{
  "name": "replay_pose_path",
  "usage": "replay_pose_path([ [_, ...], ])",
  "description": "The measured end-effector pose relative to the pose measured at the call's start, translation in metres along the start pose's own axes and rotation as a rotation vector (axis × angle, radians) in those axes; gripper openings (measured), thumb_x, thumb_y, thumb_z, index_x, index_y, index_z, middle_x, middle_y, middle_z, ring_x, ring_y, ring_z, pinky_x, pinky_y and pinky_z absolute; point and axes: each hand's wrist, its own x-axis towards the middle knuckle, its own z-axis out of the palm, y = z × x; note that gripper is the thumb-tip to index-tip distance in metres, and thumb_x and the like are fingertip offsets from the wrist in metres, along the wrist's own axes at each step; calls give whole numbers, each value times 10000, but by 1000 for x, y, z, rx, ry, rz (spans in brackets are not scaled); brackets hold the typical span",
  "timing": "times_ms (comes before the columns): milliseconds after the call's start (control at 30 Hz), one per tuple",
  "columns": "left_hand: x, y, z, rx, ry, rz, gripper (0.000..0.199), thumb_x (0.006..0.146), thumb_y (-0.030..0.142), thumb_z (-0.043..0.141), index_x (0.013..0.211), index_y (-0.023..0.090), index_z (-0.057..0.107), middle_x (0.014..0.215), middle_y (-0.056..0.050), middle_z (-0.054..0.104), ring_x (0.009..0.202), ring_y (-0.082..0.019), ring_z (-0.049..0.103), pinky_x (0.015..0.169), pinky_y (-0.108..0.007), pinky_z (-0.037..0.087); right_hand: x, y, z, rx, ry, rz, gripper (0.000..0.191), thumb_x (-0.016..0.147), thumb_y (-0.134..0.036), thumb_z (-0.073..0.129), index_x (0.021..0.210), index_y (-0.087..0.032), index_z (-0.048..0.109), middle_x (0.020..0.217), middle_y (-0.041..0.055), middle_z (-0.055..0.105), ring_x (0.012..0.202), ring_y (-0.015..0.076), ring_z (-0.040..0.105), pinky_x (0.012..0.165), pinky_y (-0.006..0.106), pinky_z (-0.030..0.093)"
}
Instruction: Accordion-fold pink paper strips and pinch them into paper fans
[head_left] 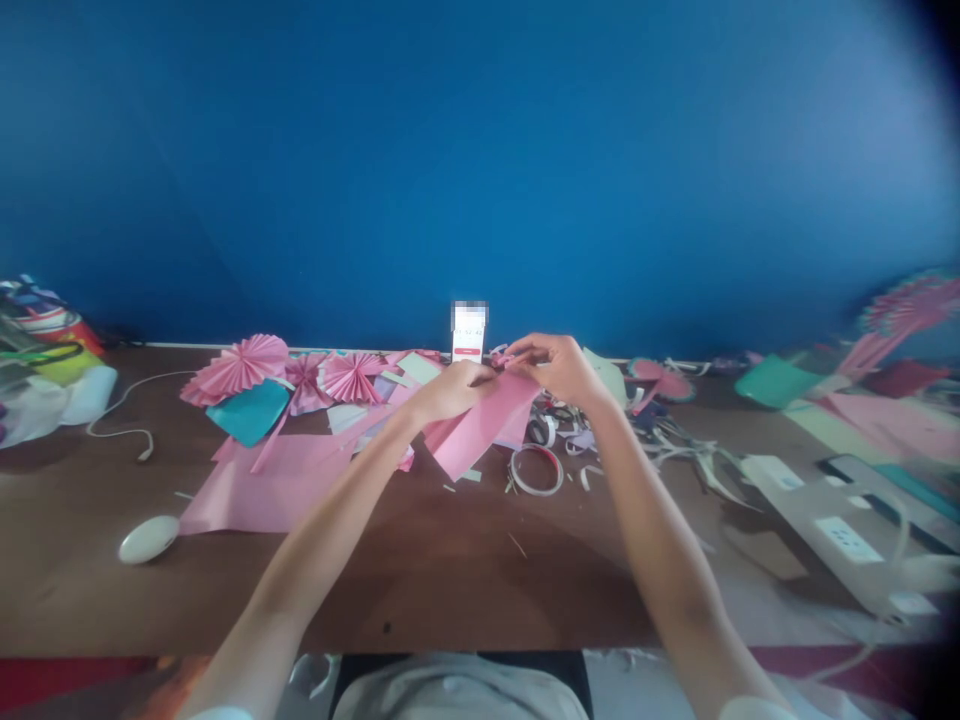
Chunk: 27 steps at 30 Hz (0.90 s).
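Observation:
Both my hands are raised over the middle of the desk at a folded piece of pink paper. My left hand is closed on its upper left edge, thumb and fingertips partly hidden. On the upper right part, my right hand pinches the paper with bent fingers. The paper hangs down toward me, creased, with a corner pointing at the desk. A small pink bit shows between the two hands, too blurred to make out. Behind them a lit phone stands upright against the wall.
Pleated pink paper fans, a teal paper piece and a pink sheet lie left. A white mouse sits nearer. Right are a tape roll, scraps, a power strip and cables. A blue wall rises behind.

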Motion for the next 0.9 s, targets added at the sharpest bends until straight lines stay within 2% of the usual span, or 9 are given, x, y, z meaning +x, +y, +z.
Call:
replay_pose_path([
  [100,-1,-1,-4,12,-25,-8,299,901,407,537,835,148,671,836,-83,673,780,-197,588,685,-295,373,1,3,0,18,4,9,238,779,-305,699,999,-213,700,842,49,752,811,225,703,694,347,519],
  [233,0,-4,-3,72,4,-8,315,919,389,510,822,145,683,806,-80,681,750,-199,599,691,-303,372,1,4,1,-109,14,-58,257,818,-326,678,1063,-248,701,879,42,748,794,216,677,708,361,500],
  [333,2,-6,0,66,-8,-9,308,926,381,502,890,144,695,873,-89,700,785,-207,615,704,-305,382,2,4,4,-274,-85,-218,182,865,-342,636,1001,-280,740,1015,49,737,943,239,639,844,414,461],
  [433,1,-7,0,44,-28,11,297,925,376,504,916,147,694,944,-97,702,856,-218,620,733,-308,392,3,7,6,-343,-163,-297,188,908,-354,583,913,-280,755,995,42,739,973,237,611,873,413,422],
  [500,-1,-7,-3,58,-57,-2,290,919,382,511,886,153,685,901,-86,696,819,-207,612,709,-302,386,4,9,5,-369,-184,-284,203,921,-346,564,888,-279,753,945,30,743,950,228,607,845,390,412],
  [667,-4,-11,-8,163,-104,-65,340,916,403,485,717,162,619,648,-38,597,564,-150,509,563,-290,301,3,12,1,-422,-208,-261,188,916,-335,576,871,-271,748,891,21,739,890,215,590,790,360,386],
  [800,-2,-16,-5,158,-82,-28,329,911,377,474,684,167,587,648,-36,592,578,-154,518,560,-283,306,0,5,6,-605,-169,-328,197,930,-306,555,888,-267,743,920,45,735,948,243,569,847,398,326],
  [900,-1,-14,-2,150,-91,-11,289,899,344,473,710,169,604,690,-39,616,644,-166,549,594,-273,339,0,3,13,-684,-206,-377,206,948,-278,523,929,-259,727,969,50,728,986,243,569,870,396,301],
])
